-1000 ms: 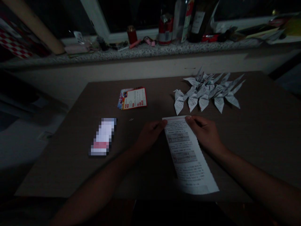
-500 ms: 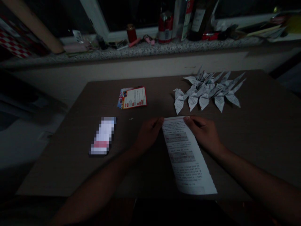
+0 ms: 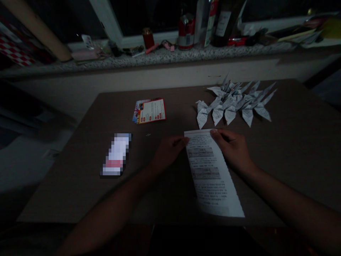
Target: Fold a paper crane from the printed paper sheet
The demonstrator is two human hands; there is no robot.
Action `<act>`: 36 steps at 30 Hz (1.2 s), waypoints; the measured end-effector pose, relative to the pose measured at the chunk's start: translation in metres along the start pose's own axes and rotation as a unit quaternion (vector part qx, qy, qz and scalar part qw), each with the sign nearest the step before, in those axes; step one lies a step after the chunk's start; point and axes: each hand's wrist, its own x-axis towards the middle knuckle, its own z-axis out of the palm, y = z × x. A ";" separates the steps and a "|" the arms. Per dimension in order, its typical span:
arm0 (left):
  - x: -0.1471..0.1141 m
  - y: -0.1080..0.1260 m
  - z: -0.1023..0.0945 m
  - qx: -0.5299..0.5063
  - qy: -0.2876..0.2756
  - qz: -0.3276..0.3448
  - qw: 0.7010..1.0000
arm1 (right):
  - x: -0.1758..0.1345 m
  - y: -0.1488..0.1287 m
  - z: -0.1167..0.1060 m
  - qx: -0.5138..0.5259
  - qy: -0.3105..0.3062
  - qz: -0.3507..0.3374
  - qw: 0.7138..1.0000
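Note:
A long sheet of printed paper (image 3: 209, 174) slants toward me over the table, its right edge rough as if torn. My left hand (image 3: 173, 149) pinches its left edge a little below the top corner. At the upper right corner, my right hand (image 3: 233, 145) grips the sheet with the thumb on top and the fingers underneath. Just beyond the sheet, several folded paper cranes (image 3: 225, 106) made of printed paper stand crowded together, wings and pointed tails up.
On the brown table (image 3: 80, 142) a phone (image 3: 117, 154) with a blurred lit screen lies at left. Printed cards (image 3: 151, 111) lie behind it. The granite windowsill (image 3: 160, 57) holds a red can (image 3: 186, 32), a dark bottle (image 3: 223, 26) and clutter.
My left hand has slid from the top left corner a little down the paper's left edge. The sheet's top edge now shows flatter and slightly higher. My right hand keeps its hold.

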 end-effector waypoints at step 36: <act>-0.006 -0.001 0.009 0.016 -0.079 -0.042 0.996 | 0.012 0.009 -0.002 0.009 0.072 -0.032 0.997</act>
